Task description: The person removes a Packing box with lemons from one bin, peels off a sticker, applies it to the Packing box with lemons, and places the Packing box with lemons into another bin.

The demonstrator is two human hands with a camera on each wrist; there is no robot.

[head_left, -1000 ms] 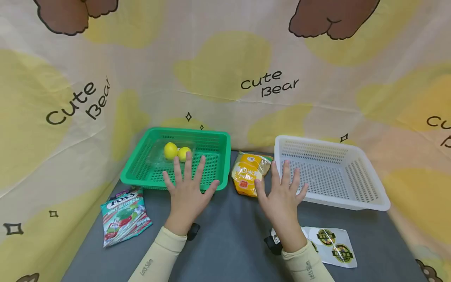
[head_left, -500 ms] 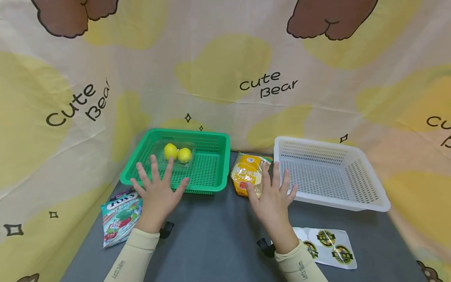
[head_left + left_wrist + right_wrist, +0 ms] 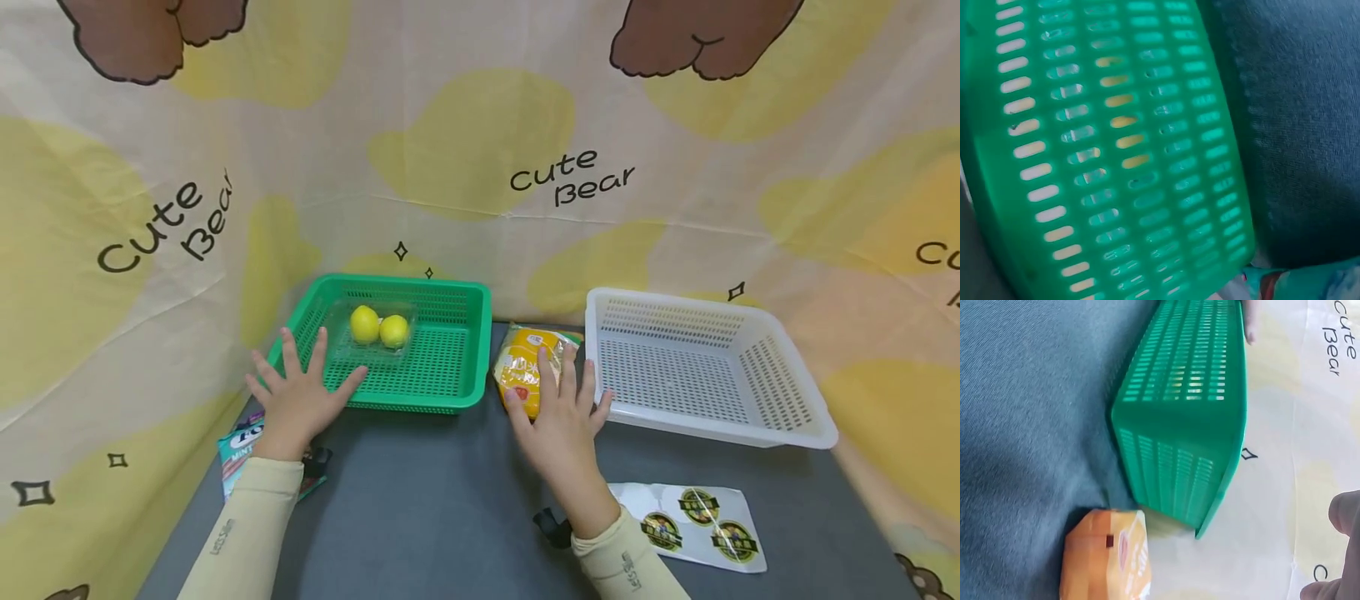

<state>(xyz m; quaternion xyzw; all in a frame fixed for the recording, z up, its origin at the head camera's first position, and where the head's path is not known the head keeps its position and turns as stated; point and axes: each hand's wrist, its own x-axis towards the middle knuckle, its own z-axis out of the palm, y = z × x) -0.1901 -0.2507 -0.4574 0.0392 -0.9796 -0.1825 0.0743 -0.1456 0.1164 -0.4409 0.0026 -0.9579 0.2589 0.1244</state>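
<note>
With fingers spread, my left hand [image 3: 297, 407] reaches over the front left corner of the green basket [image 3: 480, 350] and partly covers a teal Fox's candy bag [image 3: 238, 450]. My right hand [image 3: 564, 429], fingers also spread and holding nothing, overlaps the yellow snack packet [image 3: 522, 367] in the head view. Inside the green basket lies a clear plastic box [image 3: 341, 337] with two yellow lemon-like fruits [image 3: 378, 327]. The left wrist view is filled by the slotted wall of the green basket [image 3: 1097, 206]. In the right wrist view, fingers [image 3: 1347, 512] show at the right edge.
A white basket [image 3: 806, 400] stands at the right, close to the yellow packet. In front of it lies a white sheet with round stickers [image 3: 701, 525]. A bear-print cloth [image 3: 450, 150] hangs behind the grey table surface [image 3: 427, 500].
My left hand has moved left, from the front of the green basket to its left corner, over the candy bag. My right hand has shifted slightly left across the yellow packet.
</note>
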